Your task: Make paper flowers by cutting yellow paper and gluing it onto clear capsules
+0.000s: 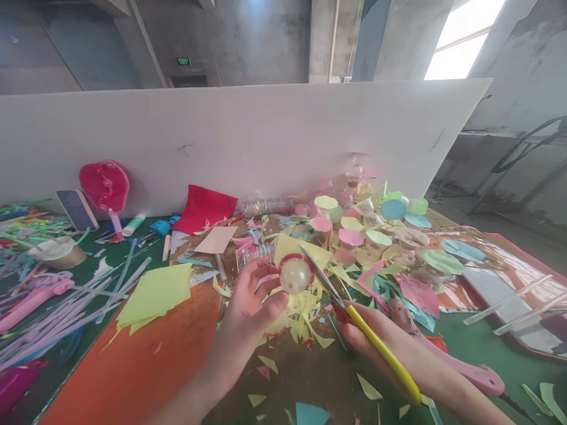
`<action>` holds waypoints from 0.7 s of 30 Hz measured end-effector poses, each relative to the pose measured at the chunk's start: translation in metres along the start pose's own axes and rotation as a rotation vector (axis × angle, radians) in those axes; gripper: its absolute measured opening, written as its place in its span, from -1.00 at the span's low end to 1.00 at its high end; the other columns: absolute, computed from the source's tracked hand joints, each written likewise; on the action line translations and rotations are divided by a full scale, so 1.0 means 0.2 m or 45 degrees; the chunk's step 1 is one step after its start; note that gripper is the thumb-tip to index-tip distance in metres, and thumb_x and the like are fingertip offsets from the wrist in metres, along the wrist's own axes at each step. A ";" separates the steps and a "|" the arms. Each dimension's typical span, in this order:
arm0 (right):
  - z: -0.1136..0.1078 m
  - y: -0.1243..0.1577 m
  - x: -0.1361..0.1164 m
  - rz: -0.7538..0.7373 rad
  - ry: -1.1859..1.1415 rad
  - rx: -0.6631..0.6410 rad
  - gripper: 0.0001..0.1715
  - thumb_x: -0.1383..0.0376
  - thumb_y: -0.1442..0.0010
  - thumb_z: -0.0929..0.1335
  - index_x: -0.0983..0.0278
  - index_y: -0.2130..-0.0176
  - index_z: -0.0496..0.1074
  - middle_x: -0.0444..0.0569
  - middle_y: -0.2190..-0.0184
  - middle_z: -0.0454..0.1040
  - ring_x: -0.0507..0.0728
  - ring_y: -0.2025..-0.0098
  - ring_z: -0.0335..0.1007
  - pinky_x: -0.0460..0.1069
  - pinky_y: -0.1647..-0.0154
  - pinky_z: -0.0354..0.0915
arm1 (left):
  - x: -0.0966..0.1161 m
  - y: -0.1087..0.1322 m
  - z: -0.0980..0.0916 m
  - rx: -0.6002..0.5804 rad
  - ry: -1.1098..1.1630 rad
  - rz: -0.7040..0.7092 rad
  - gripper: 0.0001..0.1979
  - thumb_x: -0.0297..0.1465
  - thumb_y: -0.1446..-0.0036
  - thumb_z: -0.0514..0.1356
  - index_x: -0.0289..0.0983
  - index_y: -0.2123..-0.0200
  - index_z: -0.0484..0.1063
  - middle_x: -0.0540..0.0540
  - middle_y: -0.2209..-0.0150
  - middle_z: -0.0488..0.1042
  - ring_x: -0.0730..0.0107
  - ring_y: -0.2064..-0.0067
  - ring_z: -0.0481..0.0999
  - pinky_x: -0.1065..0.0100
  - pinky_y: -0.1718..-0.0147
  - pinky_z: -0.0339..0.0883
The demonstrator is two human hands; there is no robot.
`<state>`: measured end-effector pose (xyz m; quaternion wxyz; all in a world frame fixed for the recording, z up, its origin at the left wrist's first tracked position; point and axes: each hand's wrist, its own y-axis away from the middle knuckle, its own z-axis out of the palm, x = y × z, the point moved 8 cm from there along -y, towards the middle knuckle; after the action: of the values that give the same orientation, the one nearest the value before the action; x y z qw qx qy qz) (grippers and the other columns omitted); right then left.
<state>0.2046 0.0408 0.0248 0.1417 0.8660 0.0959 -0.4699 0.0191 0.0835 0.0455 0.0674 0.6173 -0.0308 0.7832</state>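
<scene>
My left hand (253, 301) pinches a small rounded translucent plastic piece with a red rim (296, 276). A sheet of yellow paper (319, 254) is held behind that piece and sticks out above and to its right. In my right hand (359, 324) is a pair of scissors (381, 348) with yellow handles. Its blades point up and left, against the paper's right edge beside the red rim. Whether the blades are parted is hard to make out. Below my hands lies a heap of yellow paper scraps (310, 313).
Clear cups topped with coloured paper discs (351, 237) crowd the back right. Yellow sheets (155, 295) lie on an orange board (150, 354) at left, beside a bundle of straws (88, 319). A pink-handled tool (469, 369) lies by my right forearm. A white panel (177, 141) stands behind.
</scene>
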 end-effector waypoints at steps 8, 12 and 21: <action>0.03 0.00 0.01 -0.002 0.029 -0.027 -0.26 -0.33 -0.16 0.14 0.27 0.35 0.30 -0.15 0.47 0.22 0.04 0.44 0.08 -0.09 0.45 0.16 | 0.02 0.01 -0.03 0.053 -0.004 0.004 -0.50 -0.21 -0.10 0.32 -0.06 -0.07 0.25 -0.09 -0.17 0.30 0.12 -0.18 0.36 0.17 -0.10 0.27; 0.03 -0.01 0.00 -0.030 0.053 -0.016 -0.23 -0.34 -0.16 0.12 0.28 0.34 0.33 -0.11 0.45 0.27 0.06 0.41 0.14 -0.08 0.43 0.20 | 0.04 0.00 -0.05 0.086 -0.009 0.018 -0.50 -0.21 -0.08 0.33 -0.05 -0.06 0.26 -0.07 -0.18 0.29 0.15 -0.15 0.39 0.21 -0.08 0.29; 0.02 0.02 0.00 -0.101 0.089 -0.015 -0.35 -0.22 -0.25 0.15 0.25 0.23 0.40 -0.03 0.33 0.46 0.11 0.33 0.31 -0.06 0.33 0.31 | 0.05 0.02 -0.01 0.062 -0.035 0.067 -0.51 -0.22 0.02 0.39 -0.09 0.02 0.33 -0.08 -0.03 0.33 0.23 -0.01 0.42 0.36 0.16 0.39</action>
<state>0.2018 0.0360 0.0228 0.1247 0.8765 0.1377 -0.4442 0.0137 0.0800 0.0552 0.0313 0.6285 -0.0291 0.7766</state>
